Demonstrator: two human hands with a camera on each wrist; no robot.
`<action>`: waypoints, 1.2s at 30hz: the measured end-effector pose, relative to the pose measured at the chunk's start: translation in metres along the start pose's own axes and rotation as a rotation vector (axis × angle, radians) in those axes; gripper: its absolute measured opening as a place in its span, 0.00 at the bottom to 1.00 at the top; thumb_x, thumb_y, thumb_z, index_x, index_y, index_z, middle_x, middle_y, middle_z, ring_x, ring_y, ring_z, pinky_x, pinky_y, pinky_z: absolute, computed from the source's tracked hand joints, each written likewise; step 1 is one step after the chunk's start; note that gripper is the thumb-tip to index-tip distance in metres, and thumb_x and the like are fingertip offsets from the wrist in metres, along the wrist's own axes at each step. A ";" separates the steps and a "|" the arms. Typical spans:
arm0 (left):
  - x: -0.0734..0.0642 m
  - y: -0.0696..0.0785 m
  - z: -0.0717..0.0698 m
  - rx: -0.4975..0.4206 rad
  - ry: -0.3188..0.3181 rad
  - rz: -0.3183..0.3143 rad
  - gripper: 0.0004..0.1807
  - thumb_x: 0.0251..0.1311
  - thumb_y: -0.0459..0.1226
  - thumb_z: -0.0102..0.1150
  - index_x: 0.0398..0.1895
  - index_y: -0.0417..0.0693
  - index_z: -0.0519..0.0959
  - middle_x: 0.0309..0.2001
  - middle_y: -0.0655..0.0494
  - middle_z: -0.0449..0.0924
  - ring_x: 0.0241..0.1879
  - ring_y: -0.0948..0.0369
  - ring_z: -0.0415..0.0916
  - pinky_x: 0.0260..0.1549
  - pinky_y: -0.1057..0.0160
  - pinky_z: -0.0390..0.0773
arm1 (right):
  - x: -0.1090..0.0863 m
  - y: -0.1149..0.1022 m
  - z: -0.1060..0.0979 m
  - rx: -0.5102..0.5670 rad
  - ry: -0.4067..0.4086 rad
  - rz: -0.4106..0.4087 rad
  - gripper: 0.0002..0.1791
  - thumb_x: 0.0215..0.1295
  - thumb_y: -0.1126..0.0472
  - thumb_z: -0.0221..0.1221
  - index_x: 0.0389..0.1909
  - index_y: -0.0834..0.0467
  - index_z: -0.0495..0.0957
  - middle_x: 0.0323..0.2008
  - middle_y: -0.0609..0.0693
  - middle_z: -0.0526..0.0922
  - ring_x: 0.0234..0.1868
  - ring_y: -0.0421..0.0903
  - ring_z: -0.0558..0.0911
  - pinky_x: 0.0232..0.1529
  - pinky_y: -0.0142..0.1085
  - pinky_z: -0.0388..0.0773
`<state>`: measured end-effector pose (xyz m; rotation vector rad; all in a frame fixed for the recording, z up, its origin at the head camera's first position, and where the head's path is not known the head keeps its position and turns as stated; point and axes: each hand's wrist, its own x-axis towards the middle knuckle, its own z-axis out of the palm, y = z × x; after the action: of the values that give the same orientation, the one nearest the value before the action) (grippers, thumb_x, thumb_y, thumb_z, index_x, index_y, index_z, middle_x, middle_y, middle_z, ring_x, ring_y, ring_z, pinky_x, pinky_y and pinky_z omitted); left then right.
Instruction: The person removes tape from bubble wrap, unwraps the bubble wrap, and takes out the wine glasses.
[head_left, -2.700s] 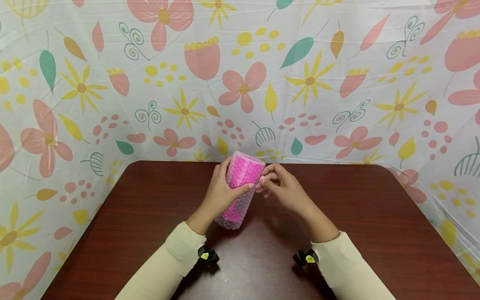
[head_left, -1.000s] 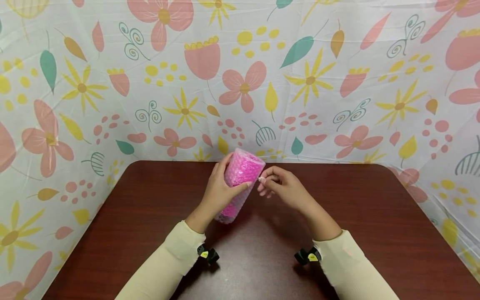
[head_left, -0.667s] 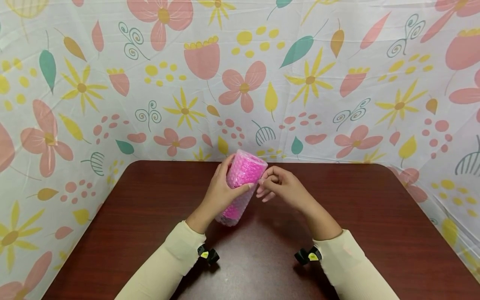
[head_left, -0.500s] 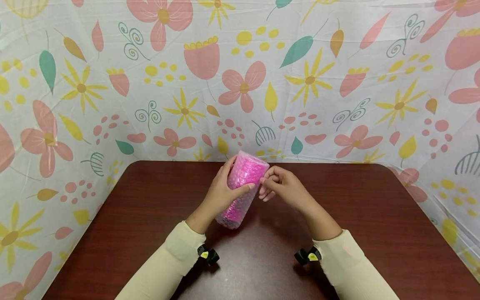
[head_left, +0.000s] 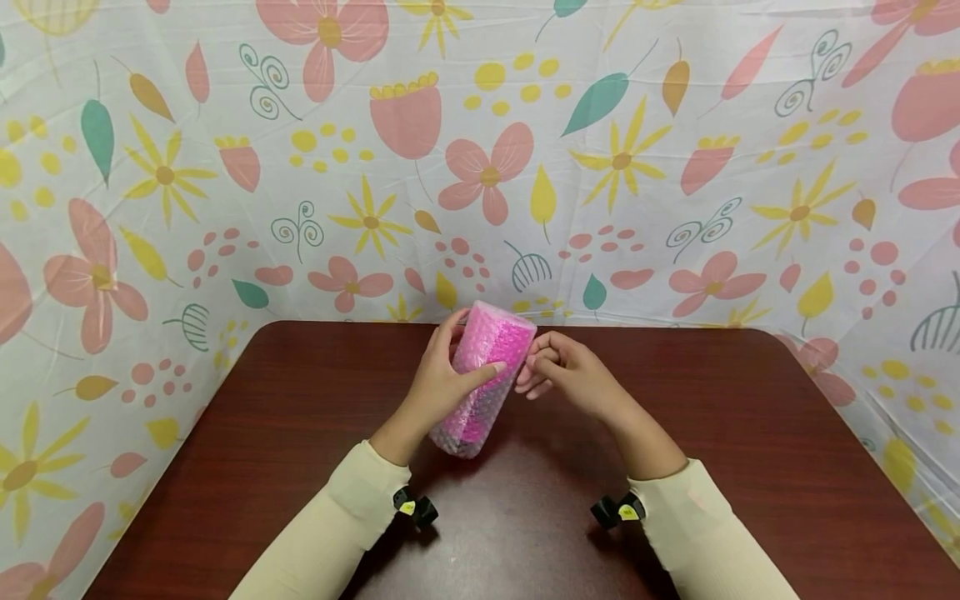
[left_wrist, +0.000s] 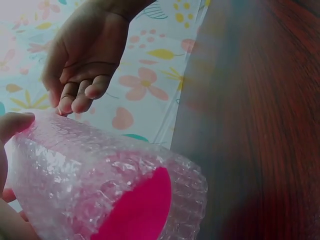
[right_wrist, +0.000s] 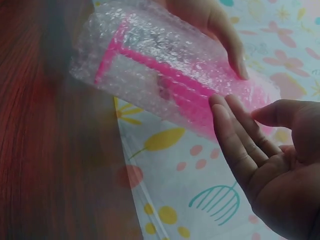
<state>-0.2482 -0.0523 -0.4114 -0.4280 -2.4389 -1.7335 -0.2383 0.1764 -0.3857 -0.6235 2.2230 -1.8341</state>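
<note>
A bright pink item wrapped in clear bubble wrap, a long package [head_left: 504, 337], is held tilted above the table in the head view. My left hand [head_left: 441, 379] grips it from the left, thumb across the front and fingers behind, mostly hidden. On the other side, my right hand [head_left: 576, 379] has thumb and index finger drawn together at the package's side edge, pinching at the wrap; the other fingers extend loosely. In the right wrist view the thumb [right_wrist: 277, 112] lies against the bubble wrap [right_wrist: 150, 65] near its far end. Pink shows through the wrap's end [left_wrist: 140, 210] in the left wrist view.
A dark reddish-brown table [head_left: 300, 467] lies beneath both hands. Its far edge meets a white cloth [head_left: 480, 250] printed with flowers and leaves, which also hangs at both sides. Black wrist cameras [head_left: 416, 508] sit at the cuffs of the cream sleeves [head_left: 322, 525].
The package has turned slightly in the left hand, its lower end shifting a little. The right fingertips, seen earlier with a tiny pale bit between them, have moved only slightly along the package's side.
</note>
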 end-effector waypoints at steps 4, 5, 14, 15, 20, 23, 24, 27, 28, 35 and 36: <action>-0.001 0.001 0.000 0.017 0.019 0.006 0.50 0.50 0.46 0.77 0.76 0.65 0.58 0.65 0.53 0.64 0.61 0.52 0.70 0.57 0.45 0.78 | 0.000 0.000 -0.002 -0.022 -0.044 0.017 0.12 0.79 0.65 0.48 0.51 0.71 0.67 0.42 0.70 0.85 0.40 0.55 0.89 0.44 0.60 0.84; -0.001 0.001 0.000 0.022 0.024 0.009 0.51 0.50 0.46 0.77 0.76 0.65 0.58 0.66 0.53 0.64 0.62 0.52 0.70 0.58 0.45 0.78 | 0.000 0.000 -0.002 -0.025 -0.052 0.022 0.12 0.79 0.64 0.48 0.52 0.71 0.67 0.43 0.70 0.85 0.41 0.52 0.89 0.45 0.60 0.83; -0.002 0.003 0.000 0.062 0.048 0.013 0.52 0.49 0.47 0.78 0.77 0.67 0.57 0.68 0.53 0.65 0.62 0.52 0.70 0.59 0.45 0.78 | 0.000 0.001 -0.003 -0.087 -0.014 0.039 0.13 0.77 0.62 0.52 0.50 0.69 0.70 0.35 0.65 0.86 0.33 0.52 0.89 0.36 0.50 0.87; -0.001 0.002 0.000 0.064 0.048 0.012 0.52 0.49 0.47 0.78 0.77 0.66 0.57 0.68 0.53 0.65 0.62 0.52 0.71 0.59 0.45 0.78 | 0.000 0.002 -0.003 -0.082 -0.010 0.040 0.13 0.77 0.62 0.52 0.50 0.70 0.70 0.32 0.64 0.85 0.31 0.52 0.89 0.35 0.49 0.87; -0.001 0.001 0.001 0.067 0.041 0.009 0.51 0.50 0.47 0.77 0.76 0.66 0.58 0.68 0.54 0.65 0.62 0.52 0.71 0.58 0.45 0.78 | 0.000 0.002 -0.003 -0.042 -0.024 0.030 0.13 0.76 0.64 0.51 0.50 0.72 0.70 0.29 0.61 0.85 0.32 0.57 0.89 0.36 0.55 0.86; -0.002 0.002 0.001 0.071 0.023 0.006 0.51 0.50 0.47 0.77 0.77 0.65 0.57 0.68 0.53 0.65 0.62 0.52 0.71 0.58 0.46 0.78 | 0.000 0.002 -0.002 -0.035 -0.021 0.022 0.12 0.76 0.64 0.52 0.47 0.72 0.70 0.31 0.62 0.85 0.34 0.60 0.89 0.37 0.56 0.86; -0.003 0.002 0.001 0.073 0.015 0.003 0.52 0.50 0.48 0.77 0.77 0.66 0.57 0.68 0.53 0.65 0.62 0.52 0.71 0.58 0.46 0.78 | 0.000 0.003 -0.002 -0.032 -0.020 0.018 0.12 0.76 0.64 0.53 0.46 0.72 0.70 0.31 0.63 0.85 0.34 0.60 0.89 0.37 0.55 0.86; -0.003 0.003 0.002 0.075 -0.016 -0.006 0.53 0.50 0.50 0.76 0.77 0.68 0.56 0.68 0.54 0.65 0.61 0.52 0.71 0.58 0.45 0.78 | 0.001 0.003 -0.001 -0.029 -0.012 0.012 0.11 0.75 0.64 0.54 0.43 0.71 0.71 0.31 0.65 0.85 0.32 0.57 0.89 0.35 0.51 0.87; -0.004 0.003 0.001 0.069 -0.027 -0.009 0.53 0.50 0.51 0.76 0.78 0.68 0.55 0.68 0.54 0.64 0.62 0.52 0.71 0.59 0.45 0.78 | 0.001 0.003 0.000 -0.027 -0.013 0.010 0.11 0.75 0.64 0.55 0.43 0.72 0.70 0.30 0.66 0.85 0.31 0.56 0.89 0.34 0.51 0.87; -0.002 -0.001 -0.001 0.030 -0.126 -0.029 0.51 0.58 0.53 0.70 0.80 0.75 0.49 0.74 0.57 0.62 0.64 0.51 0.71 0.58 0.43 0.78 | 0.001 0.005 -0.001 -0.015 0.004 0.007 0.12 0.76 0.65 0.53 0.45 0.74 0.70 0.32 0.68 0.84 0.34 0.61 0.89 0.36 0.54 0.86; -0.002 -0.002 -0.001 0.032 -0.134 -0.027 0.50 0.59 0.52 0.69 0.80 0.75 0.48 0.75 0.56 0.62 0.64 0.51 0.71 0.58 0.43 0.78 | 0.002 0.005 -0.002 -0.015 0.005 0.010 0.13 0.76 0.64 0.53 0.45 0.74 0.70 0.32 0.68 0.84 0.34 0.60 0.89 0.36 0.53 0.87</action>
<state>-0.2471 -0.0542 -0.4128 -0.5263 -2.5716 -1.7264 -0.2415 0.1781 -0.3904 -0.6101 2.2411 -1.8183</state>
